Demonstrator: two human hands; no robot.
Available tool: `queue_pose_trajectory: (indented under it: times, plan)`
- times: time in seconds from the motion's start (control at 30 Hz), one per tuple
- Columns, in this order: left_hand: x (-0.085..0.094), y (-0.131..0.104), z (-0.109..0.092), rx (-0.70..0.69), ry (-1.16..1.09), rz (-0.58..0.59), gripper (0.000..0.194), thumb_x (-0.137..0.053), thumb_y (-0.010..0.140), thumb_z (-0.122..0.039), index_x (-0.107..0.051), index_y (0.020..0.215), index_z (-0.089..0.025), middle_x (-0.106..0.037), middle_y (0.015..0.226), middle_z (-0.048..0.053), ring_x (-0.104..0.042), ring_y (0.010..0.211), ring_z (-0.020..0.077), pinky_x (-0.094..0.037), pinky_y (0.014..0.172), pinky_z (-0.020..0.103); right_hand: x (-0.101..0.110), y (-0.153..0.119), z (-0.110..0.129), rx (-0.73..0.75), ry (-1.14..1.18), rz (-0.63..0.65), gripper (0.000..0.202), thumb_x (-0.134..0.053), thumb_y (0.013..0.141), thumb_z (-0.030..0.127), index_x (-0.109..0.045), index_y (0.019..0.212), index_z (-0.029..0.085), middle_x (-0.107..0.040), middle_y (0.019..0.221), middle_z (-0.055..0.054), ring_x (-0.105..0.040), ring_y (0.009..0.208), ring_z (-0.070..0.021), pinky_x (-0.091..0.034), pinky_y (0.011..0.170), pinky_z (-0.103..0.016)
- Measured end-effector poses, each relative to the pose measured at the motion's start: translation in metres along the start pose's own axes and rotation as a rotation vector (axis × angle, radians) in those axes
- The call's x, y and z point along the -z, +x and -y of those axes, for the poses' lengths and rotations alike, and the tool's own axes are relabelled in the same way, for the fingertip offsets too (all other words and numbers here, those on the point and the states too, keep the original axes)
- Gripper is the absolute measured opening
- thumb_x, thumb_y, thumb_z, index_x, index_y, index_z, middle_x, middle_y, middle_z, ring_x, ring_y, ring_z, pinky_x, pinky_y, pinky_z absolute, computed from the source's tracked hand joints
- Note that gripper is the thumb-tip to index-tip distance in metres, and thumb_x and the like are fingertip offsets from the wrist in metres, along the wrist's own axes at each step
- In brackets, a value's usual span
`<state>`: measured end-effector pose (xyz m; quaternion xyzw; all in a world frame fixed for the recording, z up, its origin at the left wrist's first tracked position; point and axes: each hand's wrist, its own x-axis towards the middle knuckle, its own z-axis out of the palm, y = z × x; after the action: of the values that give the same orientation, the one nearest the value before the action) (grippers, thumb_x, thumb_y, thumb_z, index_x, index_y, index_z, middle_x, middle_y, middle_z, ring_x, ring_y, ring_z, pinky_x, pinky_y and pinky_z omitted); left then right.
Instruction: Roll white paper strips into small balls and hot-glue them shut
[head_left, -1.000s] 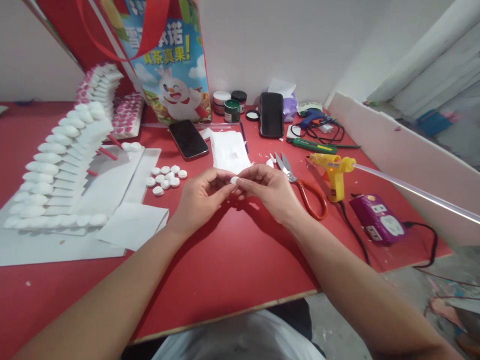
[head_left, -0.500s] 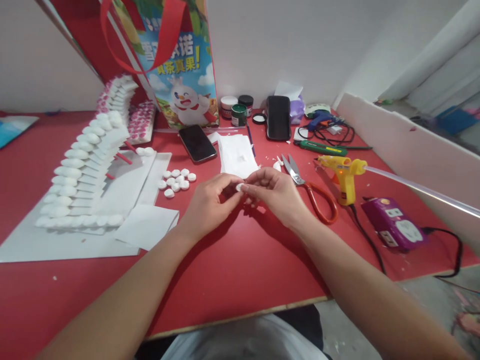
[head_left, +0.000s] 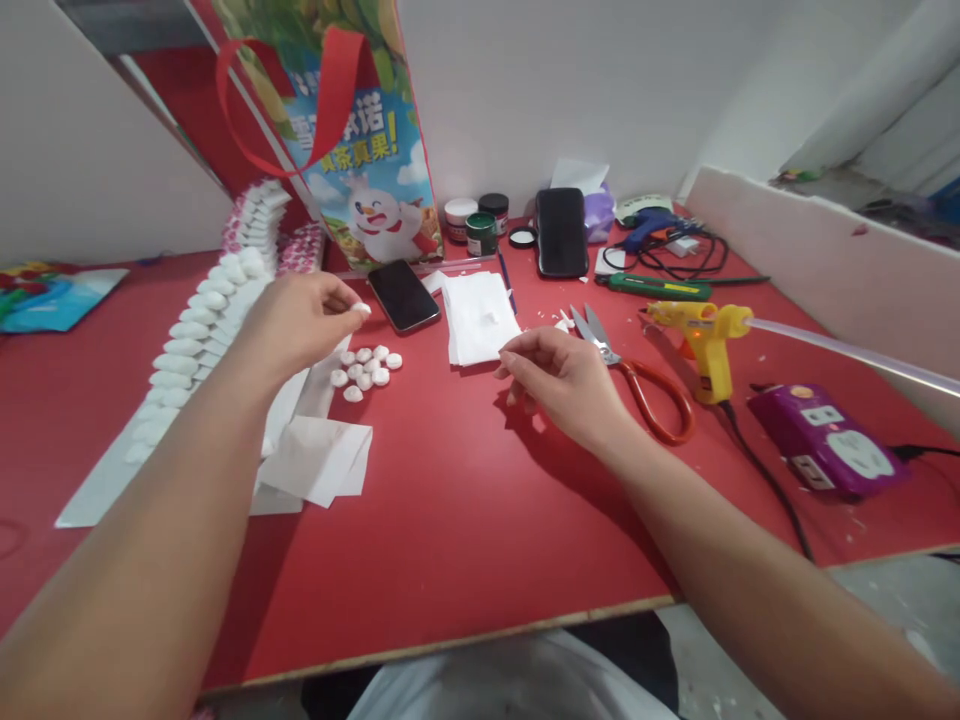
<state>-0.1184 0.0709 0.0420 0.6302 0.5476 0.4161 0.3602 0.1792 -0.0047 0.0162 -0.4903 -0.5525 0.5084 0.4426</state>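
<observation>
My left hand point(head_left: 300, 325) pinches a small round white disc point(head_left: 362, 310) between thumb and fingertips, held above the table. Just below it lies a loose cluster of similar puffy white discs point(head_left: 365, 372). My right hand point(head_left: 562, 380) hovers near the front of a stack of white paper sheets point(head_left: 480, 315), its thumb and index fingertips together and nothing visible in them. Left of my left hand stands a curved row of white padded pieces point(head_left: 184, 348) on a white board point(head_left: 90, 495), partly hidden by my forearm.
Scissors with red handles point(head_left: 660, 405), a yellow glue gun point(head_left: 701, 335) and a purple power socket point(head_left: 829, 440) occupy the right side. Two phones point(head_left: 405, 297), paint jars point(head_left: 481, 234) and a printed bag point(head_left: 382, 170) are at the back. Folded white paper point(head_left: 319, 460) lies front left.
My hands, which were together around a white disc, have parted. The left has moved left with the disc to above the cluster; the right stays near the paper stack. The view has shifted slightly.
</observation>
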Motion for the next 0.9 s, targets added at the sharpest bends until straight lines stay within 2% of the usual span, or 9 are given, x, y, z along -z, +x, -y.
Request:
queue_pose_trajectory:
  times: [0.07,0.17,0.37,0.5,0.57,0.67,0.73,0.8,0.9]
  plan:
    - [0.004,0.014,0.016,-0.015,0.354,-0.041,0.016,-0.085,0.066,-0.007,-0.074,0.066,-0.018,-0.064,0.055,-0.007,-0.049,0.052,0.0093,-0.026,0.052,0.028,0.001,0.0,-0.001,0.014,0.0,-0.006,0.014,-0.069,0.088,0.031,-0.063,0.087,0.018,-0.072,0.08,-0.003,-0.067,0.055,-0.0126,-0.051,0.046,-0.024]
    - [0.006,0.031,0.039,-0.049,0.459,0.06,0.018,-0.085,0.064,-0.006,-0.075,0.062,-0.02,-0.061,0.051,-0.005,-0.055,0.057,0.013,-0.028,0.058,0.027,0.004,0.001,0.0,0.054,-0.002,-0.061,0.013,-0.069,0.088,0.03,-0.064,0.088,0.018,-0.072,0.08,-0.002,-0.066,0.054,-0.0119,-0.051,0.049,-0.025]
    - [0.013,0.042,0.06,-0.059,0.644,0.142,0.014,-0.088,0.058,-0.026,-0.075,0.059,-0.027,-0.06,0.047,-0.003,-0.043,0.044,0.0137,-0.023,0.05,0.026,0.022,0.004,0.015,0.232,-0.049,-0.386,0.02,-0.07,0.091,0.032,-0.058,0.079,0.022,-0.067,0.069,0.0,-0.056,0.05,-0.0097,-0.046,0.051,-0.026]
    - [0.014,0.034,0.038,-0.018,0.684,0.016,0.017,-0.09,0.056,-0.028,-0.075,0.063,-0.027,-0.061,0.054,0.0,-0.056,0.058,0.0199,-0.026,0.056,0.029,0.038,0.008,0.016,0.308,-0.117,-0.557,0.035,-0.071,0.092,0.046,-0.049,0.076,0.025,-0.058,0.063,0.002,-0.051,0.048,-0.0107,-0.04,0.049,-0.028]
    - [0.005,0.02,0.015,-0.16,0.65,-0.071,0.012,-0.085,0.065,-0.025,-0.074,0.066,-0.026,-0.057,0.053,-0.002,-0.056,0.064,0.0187,-0.025,0.058,0.029,0.044,0.009,0.015,0.331,-0.144,-0.595,0.039,-0.069,0.093,0.054,-0.048,0.075,0.026,-0.055,0.06,0.003,-0.048,0.048,-0.0113,-0.039,0.049,-0.028]
    - [-0.023,-0.011,-0.027,-0.303,0.453,-0.137,0.017,-0.078,0.082,-0.032,-0.067,0.07,-0.025,-0.048,0.053,-0.002,-0.052,0.066,0.0183,-0.026,0.059,0.031,0.048,0.007,0.014,0.35,-0.25,-0.619,0.048,-0.061,0.098,0.055,-0.042,0.066,0.025,-0.048,0.055,0.003,-0.046,0.05,-0.0124,-0.04,0.053,-0.029]
    - [-0.049,-0.032,-0.049,-0.311,0.315,-0.157,0.026,-0.068,0.092,-0.036,-0.06,0.07,-0.024,-0.046,0.053,-0.002,-0.048,0.063,0.018,-0.026,0.059,0.032,0.048,0.003,0.019,0.306,-0.462,-0.579,0.051,-0.058,0.101,0.048,-0.037,0.06,0.025,-0.047,0.052,0.002,-0.047,0.052,-0.0137,-0.04,0.057,-0.031]
    - [-0.074,-0.047,-0.061,-0.326,0.357,-0.224,0.036,-0.064,0.093,-0.034,-0.049,0.062,-0.022,-0.043,0.054,-0.002,-0.04,0.058,0.0158,-0.024,0.06,0.033,0.047,-0.002,0.027,0.176,-0.79,-0.469,0.045,-0.06,0.1,0.037,-0.04,0.061,0.024,-0.052,0.056,-0.001,-0.054,0.058,-0.0172,-0.039,0.061,-0.033]
    - [-0.1,-0.059,-0.055,-0.358,0.366,-0.201,0.048,-0.06,0.094,-0.038,-0.033,0.057,-0.022,-0.033,0.053,-0.002,-0.031,0.054,0.0142,-0.022,0.058,0.033,0.041,-0.011,0.038,-0.12,-1.228,-0.216,0.02,-0.07,0.093,0.035,-0.057,0.085,0.021,-0.067,0.076,-0.008,-0.068,0.076,-0.0277,-0.042,0.064,-0.034]
